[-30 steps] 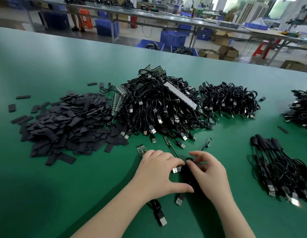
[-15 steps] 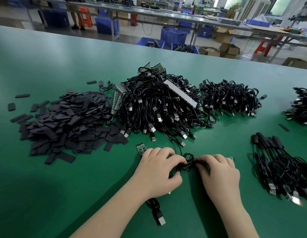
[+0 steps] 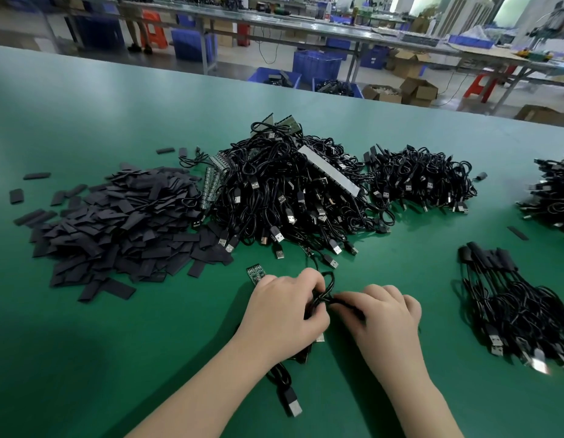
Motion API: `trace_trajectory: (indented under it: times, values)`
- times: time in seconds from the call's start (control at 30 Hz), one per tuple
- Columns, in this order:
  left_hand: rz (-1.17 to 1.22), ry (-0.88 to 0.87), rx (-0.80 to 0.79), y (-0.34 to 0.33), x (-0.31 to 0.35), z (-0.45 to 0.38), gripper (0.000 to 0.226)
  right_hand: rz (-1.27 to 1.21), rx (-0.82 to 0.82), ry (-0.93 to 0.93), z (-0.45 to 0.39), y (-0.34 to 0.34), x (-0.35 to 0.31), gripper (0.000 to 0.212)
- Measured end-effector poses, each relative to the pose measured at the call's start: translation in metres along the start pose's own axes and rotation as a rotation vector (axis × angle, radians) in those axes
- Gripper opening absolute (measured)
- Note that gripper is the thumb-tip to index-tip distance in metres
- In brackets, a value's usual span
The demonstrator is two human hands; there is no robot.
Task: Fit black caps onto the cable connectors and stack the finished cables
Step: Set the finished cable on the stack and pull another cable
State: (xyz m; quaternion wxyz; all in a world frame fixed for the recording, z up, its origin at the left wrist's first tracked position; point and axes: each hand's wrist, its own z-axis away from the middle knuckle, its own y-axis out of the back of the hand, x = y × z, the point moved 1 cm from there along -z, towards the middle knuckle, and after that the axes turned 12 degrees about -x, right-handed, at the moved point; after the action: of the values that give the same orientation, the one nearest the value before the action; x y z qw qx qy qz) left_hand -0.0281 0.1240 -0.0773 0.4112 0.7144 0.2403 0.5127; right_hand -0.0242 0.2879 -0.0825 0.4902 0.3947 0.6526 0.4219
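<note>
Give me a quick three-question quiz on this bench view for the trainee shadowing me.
1. True or false: the heap of loose black caps lies to the right of the big cable pile.
2. Which hands grip the cable being worked? A) left hand only B) right hand only C) both
3. Fill in: the small green circuit board lies just beyond the ___ hand.

Key: 1 false, they lie left of it; 2 C; 3 left.
</note>
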Motion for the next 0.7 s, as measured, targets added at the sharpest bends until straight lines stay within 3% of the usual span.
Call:
trace_trajectory:
  times: [0.13, 0.2, 0.37, 0.47, 0.7]
  values:
    - [0.376, -0.018, 0.15, 0.011, 0.002, 0.003, 0.017, -0.005, -0.002, 0.0, 0.001, -0.003, 0.001, 0.01]
    - [0.449, 0.002, 0.195, 0.017, 0.001, 0.004, 0.021, -0.021, 0.003, -0.07, -0.001, -0.003, 0.005, 0.005]
    - [0.114, 0.059, 0.093, 0.02, -0.003, 0.007, 0.017, -0.07, 0.163, -0.286, -0.001, 0.002, 0.018, 0.005]
    - [-0.085, 0.107, 0.007, 0.011, -0.002, 0.008, 0.02, -0.093, 0.273, -0.313, -0.001, 0.006, 0.023, 0.006]
    - [-0.049, 0.06, -0.14, 0.009, -0.003, 0.005, 0.033, -0.307, 0.288, -0.181, -0.002, 0.004, 0.018, 0.008]
